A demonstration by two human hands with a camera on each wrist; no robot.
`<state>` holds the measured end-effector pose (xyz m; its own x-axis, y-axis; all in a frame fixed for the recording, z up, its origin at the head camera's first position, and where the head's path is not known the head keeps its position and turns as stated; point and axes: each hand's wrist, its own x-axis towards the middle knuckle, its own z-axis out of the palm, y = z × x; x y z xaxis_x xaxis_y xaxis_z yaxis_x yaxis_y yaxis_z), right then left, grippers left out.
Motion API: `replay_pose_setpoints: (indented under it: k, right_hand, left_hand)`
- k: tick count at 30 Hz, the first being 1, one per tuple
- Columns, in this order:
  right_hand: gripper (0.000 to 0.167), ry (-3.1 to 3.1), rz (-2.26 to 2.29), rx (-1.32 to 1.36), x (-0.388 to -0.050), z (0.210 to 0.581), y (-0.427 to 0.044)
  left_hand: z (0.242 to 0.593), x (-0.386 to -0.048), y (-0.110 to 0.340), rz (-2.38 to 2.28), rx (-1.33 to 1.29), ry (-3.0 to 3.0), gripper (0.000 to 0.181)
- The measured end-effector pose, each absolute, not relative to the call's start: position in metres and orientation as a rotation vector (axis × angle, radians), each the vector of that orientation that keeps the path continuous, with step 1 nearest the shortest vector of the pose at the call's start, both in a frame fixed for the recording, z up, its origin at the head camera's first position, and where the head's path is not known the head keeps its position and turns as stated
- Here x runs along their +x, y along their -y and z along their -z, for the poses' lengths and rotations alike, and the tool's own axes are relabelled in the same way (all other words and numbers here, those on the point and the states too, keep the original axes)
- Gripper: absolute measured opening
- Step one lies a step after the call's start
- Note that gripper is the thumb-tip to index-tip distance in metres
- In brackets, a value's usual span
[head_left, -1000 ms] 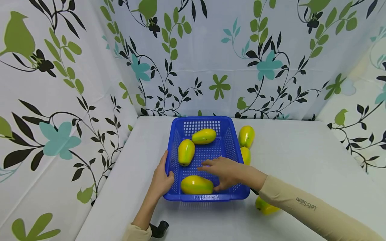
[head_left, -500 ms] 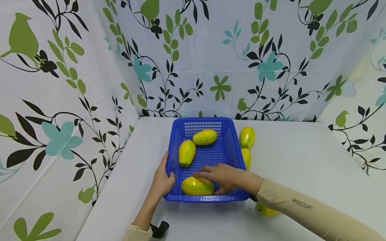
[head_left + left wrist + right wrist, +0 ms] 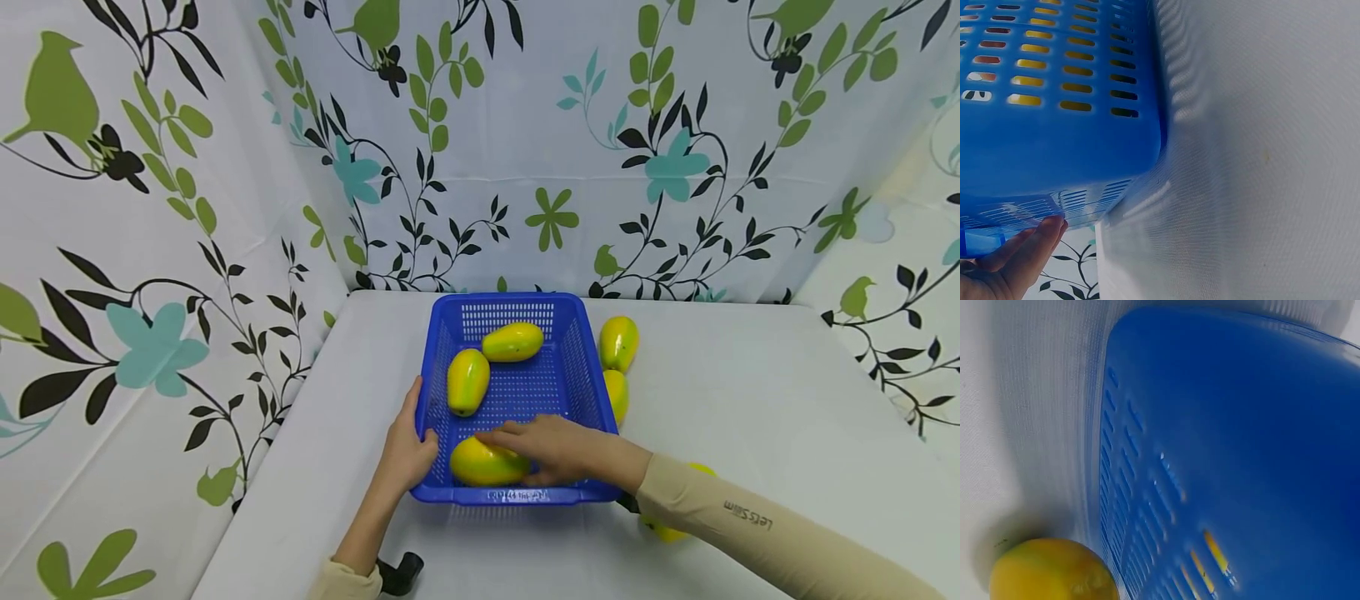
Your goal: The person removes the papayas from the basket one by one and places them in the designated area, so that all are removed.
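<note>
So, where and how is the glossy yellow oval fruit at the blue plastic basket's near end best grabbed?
Probably around its rounded middle, from above: the fruit lies lengthwise left to right, so a grip across its narrower width should suit. The basket is open on top, but its near wall crowds one side.

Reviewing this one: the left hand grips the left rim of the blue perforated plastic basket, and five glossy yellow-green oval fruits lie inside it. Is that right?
The count is wrong: the head view shows three glossy yellow-green oval fruits, not five, inside the blue perforated plastic basket. The left hand does grip its left rim.
</note>
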<state>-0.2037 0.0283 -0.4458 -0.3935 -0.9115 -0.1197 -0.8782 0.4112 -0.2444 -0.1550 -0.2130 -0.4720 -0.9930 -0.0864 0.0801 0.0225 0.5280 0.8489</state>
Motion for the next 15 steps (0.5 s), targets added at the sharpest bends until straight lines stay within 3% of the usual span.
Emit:
replay_pose_setpoints:
  k: [15]
  right_hand:
    - [0.080, -2.581, 0.369, -1.515, -0.208, 0.419, -0.053]
  left_hand:
    - [0.470, -0.153, 0.212, 1.446, 0.046, 2.658, 0.079]
